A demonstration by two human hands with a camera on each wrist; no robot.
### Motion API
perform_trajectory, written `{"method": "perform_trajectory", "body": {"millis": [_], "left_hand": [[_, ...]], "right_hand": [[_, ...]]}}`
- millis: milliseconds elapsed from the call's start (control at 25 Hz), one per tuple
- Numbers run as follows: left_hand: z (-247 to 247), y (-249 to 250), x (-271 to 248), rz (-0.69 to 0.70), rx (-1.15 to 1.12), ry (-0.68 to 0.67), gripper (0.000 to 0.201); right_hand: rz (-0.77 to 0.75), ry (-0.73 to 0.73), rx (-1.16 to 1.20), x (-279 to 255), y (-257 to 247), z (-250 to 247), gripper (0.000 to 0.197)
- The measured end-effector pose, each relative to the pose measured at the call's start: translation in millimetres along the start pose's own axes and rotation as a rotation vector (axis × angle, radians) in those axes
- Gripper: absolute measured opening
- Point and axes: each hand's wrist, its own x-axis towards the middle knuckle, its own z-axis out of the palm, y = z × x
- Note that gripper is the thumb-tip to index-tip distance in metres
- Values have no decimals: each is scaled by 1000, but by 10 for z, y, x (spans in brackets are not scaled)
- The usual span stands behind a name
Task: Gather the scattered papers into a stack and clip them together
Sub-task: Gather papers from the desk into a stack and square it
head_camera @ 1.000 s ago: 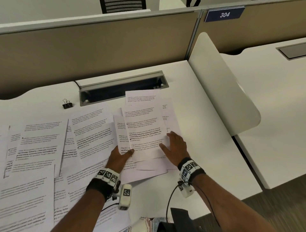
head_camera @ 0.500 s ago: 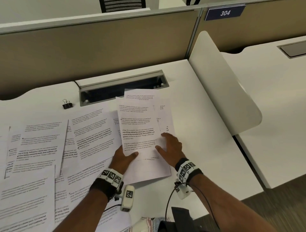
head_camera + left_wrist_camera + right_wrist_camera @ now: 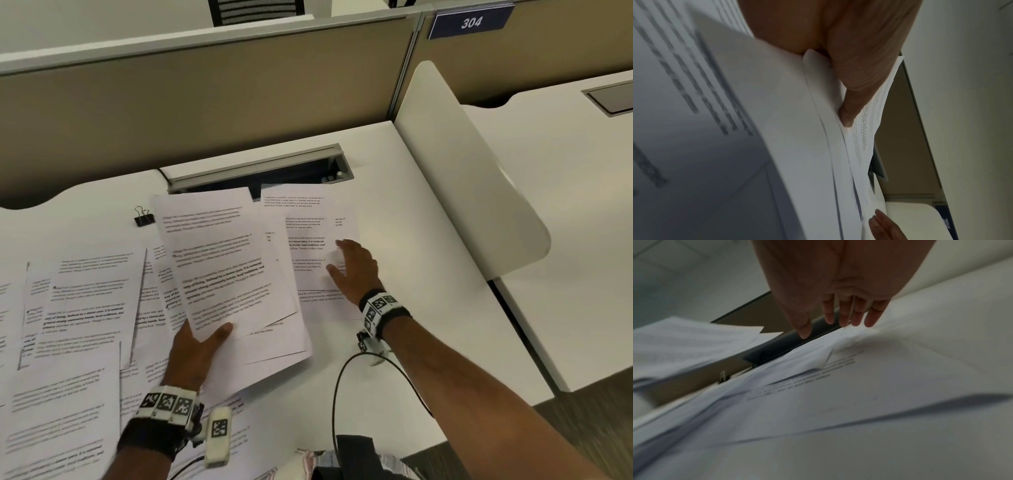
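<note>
Sheets (image 3: 222,260) lifted leftward, left hand (image 3: 191,356) pinching them

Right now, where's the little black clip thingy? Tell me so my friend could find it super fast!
Find the long grey cable slot sunk into the back of the white desk. Just off its left end, beside the top left corner of the sheets that the left hand lifts, sits the binder clip. It's the only small black thing with silver wire handles among white paper.
</note>
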Motion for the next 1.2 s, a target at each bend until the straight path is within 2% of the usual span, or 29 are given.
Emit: {"method": "perform_trajectory", "body": {"millis": [80,200,440,520,600,720,800,960,1200], "left_hand": [[-125,-44,-7,5,-16,29,71],[-235,-96,6,15,-38,56,72],[-260,-185,67,5,-29,67,74],[-218,-195,69,2,-43,67,72],[-180,-201,68,1,-48,53,70],[-151,-183,55,9,-42,48,69],[-148,-161,45,11,-42,49,69],[-147,-166,32,9,-40,52,69],[-99,-171,-4,6,-37,38,71]], "right_hand": [[-155,-117,-152,47,-111,110,61],[-208,-221,-294,-4,-108,227,56],[-151,-56,-238,-286,362,-31,35],[-92,75,-199,-347,511,-159,31],[69,181,-195,-350,596,-264,48],[430,145,-232,-275,625,-403,94],[558,79,-275,-229,617,-464,111],[590,44,-268,-131,601,-481,104],[574,-24,-136,-62,601,-513,91]]}}
